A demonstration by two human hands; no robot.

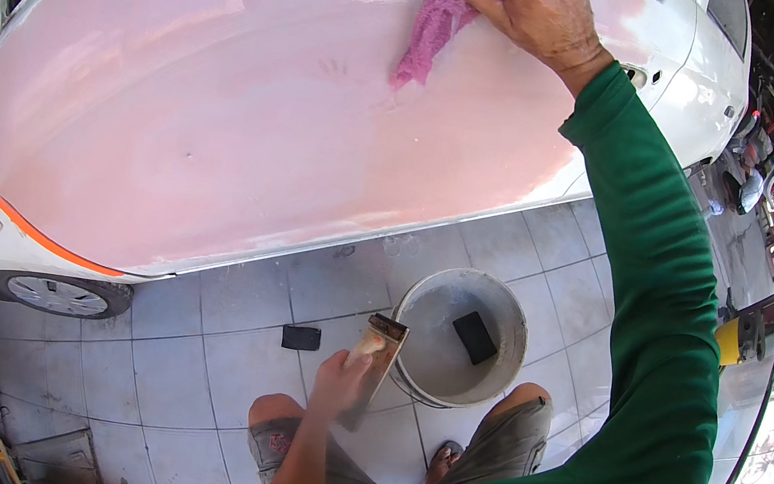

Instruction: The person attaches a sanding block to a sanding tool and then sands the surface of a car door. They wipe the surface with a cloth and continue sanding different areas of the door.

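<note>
Cloth (436,27), far, probably soft, light, best bunched mid-fold: right hand (547,12) fingers clutch it; left hand (340,383), near, grips board (378,370).

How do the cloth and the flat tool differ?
The cloth is pink; the flat tool is brownish with a dark end. The cloth hangs limp; the flat tool looks stiff. The right hand holds the cloth at the car; the left hand, the flat tool by the bucket. Both are hand-held.
</note>
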